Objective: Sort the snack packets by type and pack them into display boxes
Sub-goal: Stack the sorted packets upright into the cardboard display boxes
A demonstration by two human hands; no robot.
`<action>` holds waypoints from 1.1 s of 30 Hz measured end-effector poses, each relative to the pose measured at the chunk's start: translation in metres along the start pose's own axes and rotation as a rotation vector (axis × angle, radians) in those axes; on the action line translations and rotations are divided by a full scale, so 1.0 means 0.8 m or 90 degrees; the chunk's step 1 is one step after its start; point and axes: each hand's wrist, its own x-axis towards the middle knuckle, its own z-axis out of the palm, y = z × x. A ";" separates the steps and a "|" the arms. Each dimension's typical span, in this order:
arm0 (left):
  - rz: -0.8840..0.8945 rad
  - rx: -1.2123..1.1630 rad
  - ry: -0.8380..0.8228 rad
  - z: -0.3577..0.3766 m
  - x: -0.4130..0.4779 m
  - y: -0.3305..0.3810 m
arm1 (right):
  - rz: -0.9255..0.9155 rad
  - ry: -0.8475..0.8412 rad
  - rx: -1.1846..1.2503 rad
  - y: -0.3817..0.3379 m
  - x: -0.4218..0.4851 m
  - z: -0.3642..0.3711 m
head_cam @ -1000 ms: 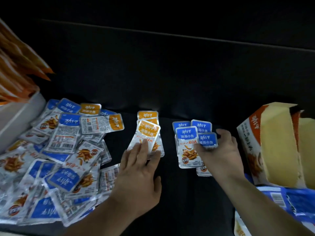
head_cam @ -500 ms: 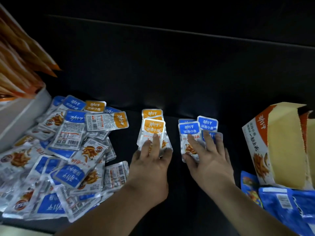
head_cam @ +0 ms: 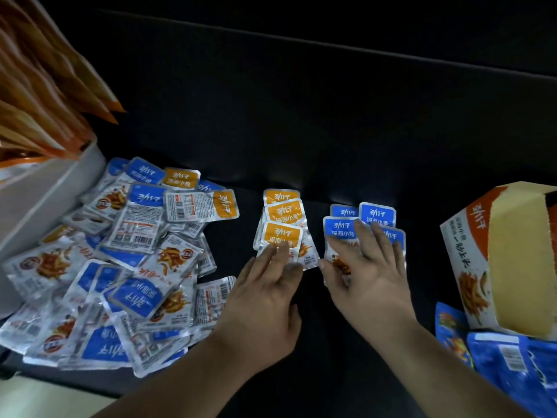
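A person's two bare hands are reaching onto a dark surface (head_cam: 301,131), seen from above by a head-worn camera.

The left hand (head_cam: 262,300) is lying flat, palm down, its fingers (head_cam: 277,251) straight and close together, with the tips resting on the near edge of a small overlapping stack of orange-labelled snack packets (head_cam: 281,215). This stack is sitting near the middle of the surface.

The right hand (head_cam: 370,276) is also lying flat, palm down, its fingers (head_cam: 361,233) straight and slightly spread, pressing on a fanned group of blue-labelled snack packets (head_cam: 376,214). This group is lying just to the right of the orange stack, apart from it.

To the left, a large loose pile of mixed packets (head_cam: 120,267) is lying in a heap, blue and orange labels jumbled together, some face down and showing barcodes.

A cardboard display box (head_cam: 497,260), printed orange and white with a picture of the snack, is standing at the right edge, its pale unprinted face turned toward the camera. Blue bags (head_cam: 512,366) are lying in front of it at the lower right corner.

At the far left, a white box (head_cam: 45,200) is holding tall orange packages (head_cam: 45,86) that are leaning out over its rim.
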 end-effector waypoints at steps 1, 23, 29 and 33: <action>0.006 -0.003 0.007 0.000 0.000 -0.002 | -0.007 0.002 0.011 -0.004 0.001 0.001; 0.026 0.072 0.067 0.010 -0.035 -0.037 | -0.107 -0.053 0.176 -0.036 -0.012 0.006; 0.014 0.056 0.099 -0.022 -0.077 -0.056 | -0.120 -0.026 0.246 -0.067 -0.028 0.003; -0.076 0.132 0.041 -0.037 -0.110 -0.107 | -0.221 -0.083 0.201 -0.099 -0.045 0.019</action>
